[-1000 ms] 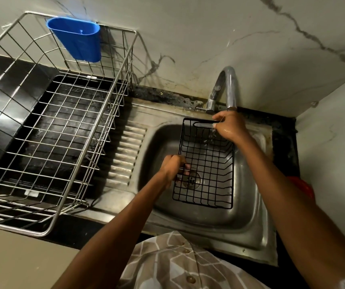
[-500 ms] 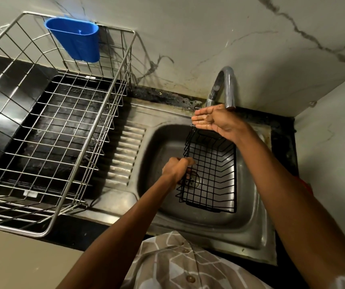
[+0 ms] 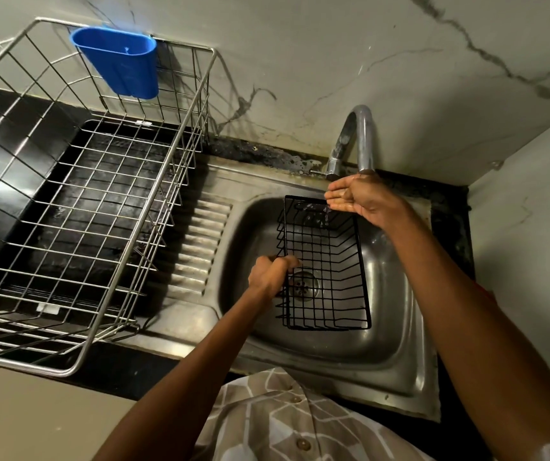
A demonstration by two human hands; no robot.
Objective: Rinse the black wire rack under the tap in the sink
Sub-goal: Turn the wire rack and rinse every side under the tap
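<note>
The black wire rack (image 3: 328, 261) stands in the steel sink (image 3: 396, 331), over the drain. My left hand (image 3: 272, 272) grips the rack's left rim about halfway along. My right hand (image 3: 358, 197) is cupped palm-up just under the spout of the curved steel tap (image 3: 361, 138), fingers together, holding nothing. Water runs off its fingers onto the far end of the rack.
A large silver wire dish rack (image 3: 94, 201) fills the counter on the left, with a blue plastic cup holder (image 3: 119, 59) hung on its back rim. The ribbed drainboard (image 3: 197, 247) lies between it and the sink. Marble walls close in behind and to the right.
My right hand let go of the rack's far rim and rose, palm-up, under the tap spout. The rack tilted, then settled more upright in my left hand.
</note>
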